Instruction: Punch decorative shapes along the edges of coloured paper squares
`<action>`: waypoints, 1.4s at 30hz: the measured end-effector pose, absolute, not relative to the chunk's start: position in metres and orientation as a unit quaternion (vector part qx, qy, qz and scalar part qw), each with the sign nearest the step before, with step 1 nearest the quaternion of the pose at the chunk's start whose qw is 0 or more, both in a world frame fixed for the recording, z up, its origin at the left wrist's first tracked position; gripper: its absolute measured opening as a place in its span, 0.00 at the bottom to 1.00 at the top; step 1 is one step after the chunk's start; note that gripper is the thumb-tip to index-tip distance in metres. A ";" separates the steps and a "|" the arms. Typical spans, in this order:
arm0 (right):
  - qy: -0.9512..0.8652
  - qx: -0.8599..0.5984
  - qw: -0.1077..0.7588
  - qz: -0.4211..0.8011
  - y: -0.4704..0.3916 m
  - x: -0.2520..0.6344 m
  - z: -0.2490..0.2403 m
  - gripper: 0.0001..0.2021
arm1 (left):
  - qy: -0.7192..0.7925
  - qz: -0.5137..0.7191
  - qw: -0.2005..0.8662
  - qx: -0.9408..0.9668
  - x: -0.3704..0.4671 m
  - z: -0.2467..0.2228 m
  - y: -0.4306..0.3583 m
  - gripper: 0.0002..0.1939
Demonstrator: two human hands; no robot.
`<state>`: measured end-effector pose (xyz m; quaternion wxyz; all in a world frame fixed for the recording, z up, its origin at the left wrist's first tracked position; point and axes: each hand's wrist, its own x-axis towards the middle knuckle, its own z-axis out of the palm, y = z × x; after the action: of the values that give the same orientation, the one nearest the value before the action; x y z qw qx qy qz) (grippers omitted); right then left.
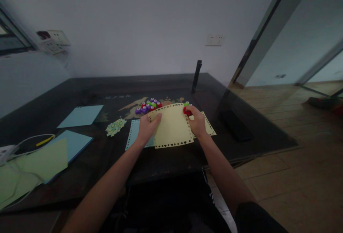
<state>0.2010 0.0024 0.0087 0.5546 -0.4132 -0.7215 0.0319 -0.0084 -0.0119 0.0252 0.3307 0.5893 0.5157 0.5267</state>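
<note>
Head view: yellow punched sheet [173,127] is held up near the front edge of the dark table [171,167], holes along its visible borders. Left hand [148,128]: thumb on sheet face at its 10 o'clock corner, fingers behind, clamped on paper. Right hand [197,121]: fingers closed around red punch [187,111], at the sheet's 2 o'clock edge; exact grip on the paper can't be told.

Clock positions from held sheet: punch cluster [148,107], purple, green, red, at 11. Blue punched sheet [133,134] partly under it at 9; second yellow sheet [209,125] partly behind, at 3. Confetti pile [115,127] at 9, blue sheet [81,116] beyond. Plain yellow paper [50,158] over blue at 8, with white cable and yellow stick [45,140]. Black upright object [197,76] at 1; flat black object [236,125] at 3.
</note>
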 end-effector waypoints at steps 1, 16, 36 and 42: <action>-0.719 -0.416 0.556 0.033 0.002 0.201 0.009 0.10 | 0.516 0.527 0.328 0.590 -0.009 0.025 -0.011 0.13; -0.691 -0.448 0.566 0.042 -0.001 0.199 0.011 0.10 | 0.512 0.528 0.352 0.579 -0.009 0.022 -0.009 0.15; -0.686 -0.475 0.550 0.031 0.001 0.201 0.012 0.08 | 0.513 0.525 0.386 0.559 -0.006 0.020 -0.009 0.17; -0.700 -0.474 0.533 0.025 0.004 0.204 0.010 0.12 | 0.524 0.524 0.365 0.564 -0.010 0.022 -0.006 0.17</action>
<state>0.2043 0.0042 0.0101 0.5335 -0.4741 -0.7000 0.0251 -0.0096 -0.0064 0.0222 0.3651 0.5635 0.5240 0.5240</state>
